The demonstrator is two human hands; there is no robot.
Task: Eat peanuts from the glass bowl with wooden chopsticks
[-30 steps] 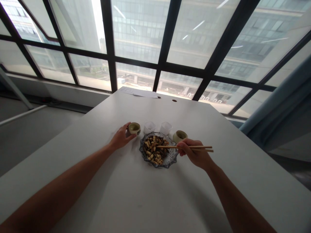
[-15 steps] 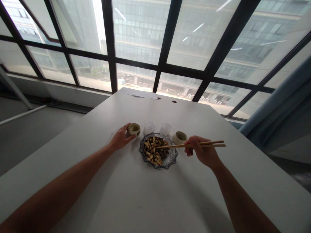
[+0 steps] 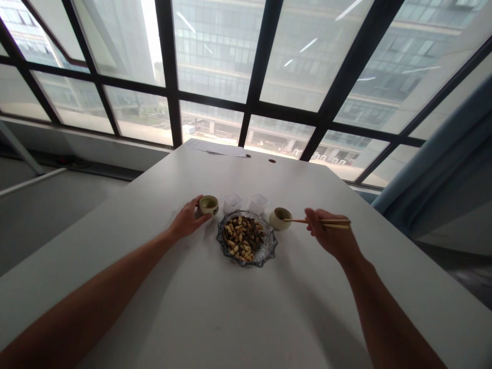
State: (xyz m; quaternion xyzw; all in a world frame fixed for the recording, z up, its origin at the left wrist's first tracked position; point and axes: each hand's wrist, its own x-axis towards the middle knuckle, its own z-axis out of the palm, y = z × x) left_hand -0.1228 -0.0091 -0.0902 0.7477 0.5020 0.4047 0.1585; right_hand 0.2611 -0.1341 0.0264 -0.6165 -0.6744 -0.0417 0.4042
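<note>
My left hand [image 3: 187, 219] is closed around the left side of a small greenish ceramic cup [image 3: 208, 205] with dark marks on its front. The cup stands upright on the table. A pair of wooden chopsticks [image 3: 338, 222] is gripped in my right hand [image 3: 331, 234]. Their tips point left, at the mouth of a second ceramic cup [image 3: 277, 221]; whether they pinch anything is too small to tell. Between the two cups sits a scalloped glass bowl [image 3: 268, 255]. Peanuts in shells [image 3: 239, 236] and darker pieces, perhaps sunflower seeds, fill mostly its left and middle.
Two clear plastic cups [image 3: 232, 204] stand just behind the glass bowl. Papers [image 3: 223, 150] lie at the far end of the white table [image 3: 215, 318], near two cable holes. Large windows rise beyond it, and a blue curtain [image 3: 434, 169] hangs at right.
The chopsticks' tips have left the peanuts and moved right to the right-hand ceramic cup. My right hand shifted slightly right. My left hand stays on its cup; the whole view has shifted slightly.
</note>
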